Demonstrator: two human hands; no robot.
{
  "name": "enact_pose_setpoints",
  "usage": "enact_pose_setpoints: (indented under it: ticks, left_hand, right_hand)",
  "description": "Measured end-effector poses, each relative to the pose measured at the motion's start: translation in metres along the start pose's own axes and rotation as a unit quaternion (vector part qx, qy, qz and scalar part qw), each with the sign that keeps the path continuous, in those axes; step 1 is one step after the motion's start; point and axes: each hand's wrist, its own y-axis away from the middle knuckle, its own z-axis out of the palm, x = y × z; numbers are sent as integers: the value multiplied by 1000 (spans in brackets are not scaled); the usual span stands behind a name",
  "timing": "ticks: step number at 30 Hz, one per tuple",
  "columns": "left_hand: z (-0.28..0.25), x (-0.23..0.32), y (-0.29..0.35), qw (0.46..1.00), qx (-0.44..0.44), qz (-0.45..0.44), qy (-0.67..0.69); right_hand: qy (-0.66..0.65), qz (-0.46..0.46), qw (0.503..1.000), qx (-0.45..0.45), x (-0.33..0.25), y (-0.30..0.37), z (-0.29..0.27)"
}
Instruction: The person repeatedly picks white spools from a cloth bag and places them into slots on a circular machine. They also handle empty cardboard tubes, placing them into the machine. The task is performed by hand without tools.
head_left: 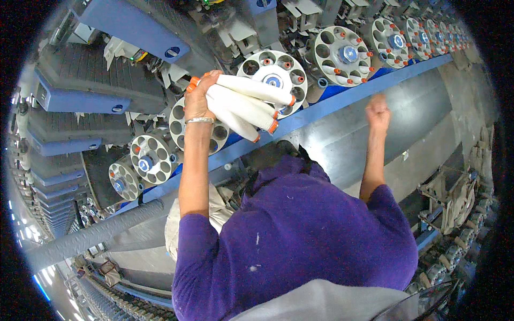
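Note:
Several white yarn bobbins with orange tube ends are bunched in my left hand, its fingers wrapped round their ends. They fan out to the right, in front of a round magazine disc with round pockets. Behind my left wrist is another disc, partly covered. My right hand is raised over the metal surface to the right, closed and slightly blurred, with nothing seen in it. The nearest disc to it, up and left, carries orange-tipped tubes around a blue hub.
A blue rail runs slantwise below the row of discs. Beyond it lies a grey metal surface. Blue machine housings overhang at the upper left. A grey wrapped pipe crosses the lower left. More machinery stands at the right.

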Motion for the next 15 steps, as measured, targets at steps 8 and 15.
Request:
enact_pose_setpoints:
  ticks: [8,15]
  left_hand:
    - [16,-18,2,999,-42,5,31]
    - [7,-36,14,997,19,20,-78]
  right_hand:
    - [518,149,832,-132,124,2,94]
    - [659,189,725,71,58,18,82]
